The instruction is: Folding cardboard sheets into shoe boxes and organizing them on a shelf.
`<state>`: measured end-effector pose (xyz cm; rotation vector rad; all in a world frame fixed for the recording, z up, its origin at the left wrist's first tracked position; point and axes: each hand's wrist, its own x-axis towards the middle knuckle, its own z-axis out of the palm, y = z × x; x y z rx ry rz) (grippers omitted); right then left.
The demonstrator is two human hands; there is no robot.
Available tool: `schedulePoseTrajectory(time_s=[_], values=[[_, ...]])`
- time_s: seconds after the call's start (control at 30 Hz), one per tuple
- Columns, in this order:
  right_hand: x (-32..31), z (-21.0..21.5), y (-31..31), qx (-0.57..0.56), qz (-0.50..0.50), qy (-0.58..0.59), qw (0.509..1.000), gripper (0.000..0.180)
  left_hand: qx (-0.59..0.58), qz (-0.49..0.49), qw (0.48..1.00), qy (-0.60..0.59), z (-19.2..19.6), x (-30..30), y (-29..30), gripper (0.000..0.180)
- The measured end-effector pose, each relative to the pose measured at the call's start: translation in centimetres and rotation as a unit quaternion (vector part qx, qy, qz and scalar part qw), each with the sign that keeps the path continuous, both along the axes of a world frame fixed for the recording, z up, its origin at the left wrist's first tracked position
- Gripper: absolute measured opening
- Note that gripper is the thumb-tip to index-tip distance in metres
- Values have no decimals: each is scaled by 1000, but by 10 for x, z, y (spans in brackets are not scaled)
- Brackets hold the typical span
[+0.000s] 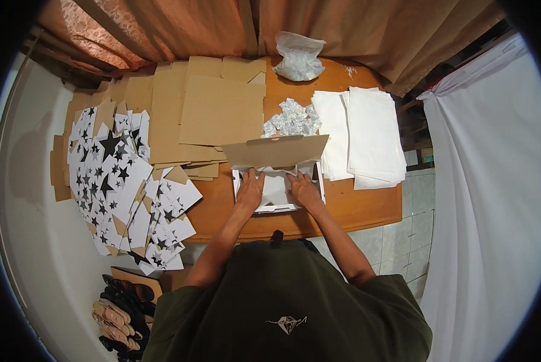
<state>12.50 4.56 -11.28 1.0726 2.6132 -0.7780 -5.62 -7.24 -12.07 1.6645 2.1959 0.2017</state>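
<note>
An open cardboard box (276,208) stands at the table's front edge, white on its walls, with its brown-lined lid (276,152) raised at the far side. White paper (274,188) lines the inside and rises in creases along the back. My left hand (250,190) reaches into the left end, fingers spread on the paper. Inside the right end is my right hand (303,190), its fingers also stretched out and touching the lining. Neither hand grips anything that I can see.
Behind the box lie several small clear packets (292,119), with a filled plastic bag (299,57) farther back. White paper sheets (373,139) are stacked at the right. Flat brown cardboard (222,111) and star-printed white pieces (110,181) cover the left. Shoes (125,314) sit below.
</note>
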Motion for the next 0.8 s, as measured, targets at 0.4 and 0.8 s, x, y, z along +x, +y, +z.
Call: schedulePoseTrajectory(time_s=[0.4,0.8], values=[[8,-17,10,-101,-13,-45,994,69,-44,-8,998,-34,-17,4,6,63],[-2,-4,-1,-2,-28,10,1000,63,-75,-10,997,-25,-12,3,4,56]])
